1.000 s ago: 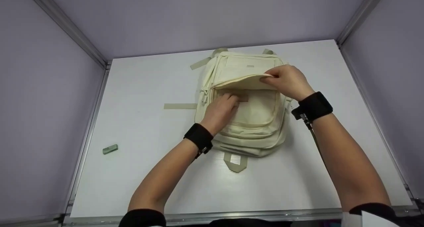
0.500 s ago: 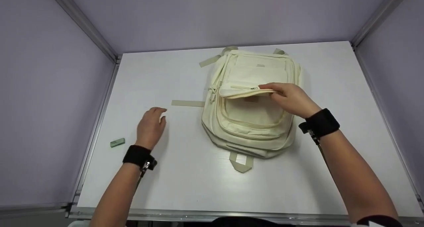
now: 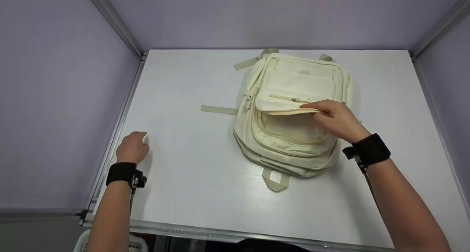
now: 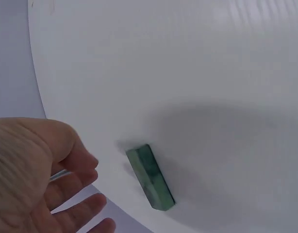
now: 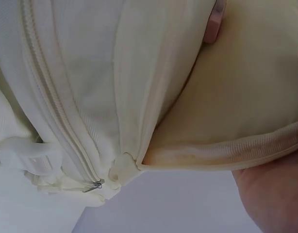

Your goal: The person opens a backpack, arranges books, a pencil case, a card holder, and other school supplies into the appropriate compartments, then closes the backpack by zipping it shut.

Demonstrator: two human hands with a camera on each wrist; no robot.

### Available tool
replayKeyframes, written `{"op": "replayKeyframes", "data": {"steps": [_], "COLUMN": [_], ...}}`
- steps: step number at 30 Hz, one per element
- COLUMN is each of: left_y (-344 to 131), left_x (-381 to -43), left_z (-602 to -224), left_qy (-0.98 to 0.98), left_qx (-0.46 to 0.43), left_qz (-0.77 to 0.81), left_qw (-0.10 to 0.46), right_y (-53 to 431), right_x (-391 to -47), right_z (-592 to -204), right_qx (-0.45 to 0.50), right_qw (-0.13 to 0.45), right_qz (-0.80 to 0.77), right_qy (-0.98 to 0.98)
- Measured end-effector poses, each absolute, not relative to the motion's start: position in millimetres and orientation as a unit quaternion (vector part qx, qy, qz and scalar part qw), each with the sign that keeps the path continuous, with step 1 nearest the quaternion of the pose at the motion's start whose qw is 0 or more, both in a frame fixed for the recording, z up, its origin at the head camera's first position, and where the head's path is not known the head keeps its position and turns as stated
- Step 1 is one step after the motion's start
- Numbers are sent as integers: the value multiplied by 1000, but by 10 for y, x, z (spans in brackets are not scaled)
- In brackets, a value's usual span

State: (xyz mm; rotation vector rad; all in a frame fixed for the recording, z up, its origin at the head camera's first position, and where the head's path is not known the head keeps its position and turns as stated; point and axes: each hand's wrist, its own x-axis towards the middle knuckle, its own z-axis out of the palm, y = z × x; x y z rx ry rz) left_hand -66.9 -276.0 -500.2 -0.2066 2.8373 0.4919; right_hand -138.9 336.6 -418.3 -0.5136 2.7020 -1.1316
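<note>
A cream backpack (image 3: 303,81) lies on the white table with its front pocket unzipped. My right hand (image 3: 336,118) pinches the edge of the pocket flap (image 3: 277,105) and holds it raised. Inside the pocket, partly hidden by fabric, is a pinkish block (image 5: 214,24) in the right wrist view. Over at the table's left side, my left hand (image 3: 132,148) has its fingers loosely bent around nothing. Just beside those fingertips a green rectangular block (image 4: 150,177) lies on the table, apart from them; in the head view the hand and wrist hide it.
Loose straps (image 3: 219,110) stretch from the backpack's left side, and a handle loop (image 3: 275,184) points toward the front edge. Lilac panels (image 3: 275,17) enclose the back and sides. A white basket (image 3: 138,243) sits below the table's front left.
My left hand has come out of the pocket and moved left to the green block. My right hand keeps its hold on the flap, which has dropped lower over the opening.
</note>
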Motion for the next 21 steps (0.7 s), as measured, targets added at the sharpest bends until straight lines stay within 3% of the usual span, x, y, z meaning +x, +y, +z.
{"op": "replayKeyframes", "data": {"steps": [5, 14, 21], "left_y": [-2835, -2877, -2331], "left_x": [-571, -533, -692], "left_z": [-5138, -5310, -5127], "left_qy": [973, 982, 973], "left_qx": [-71, -76, -43], "left_qz": [163, 152, 221], "left_qw": [149, 76, 43], "right_y": [3390, 3372, 3345], "right_x": [-1334, -1306, -1289], "right_z": [-4278, -4407, -4406], "right_qx": [-195, -276, -235], "right_qw": [61, 23, 5], "right_qz": [-388, -370, -377], "right_qy": [898, 887, 896]}}
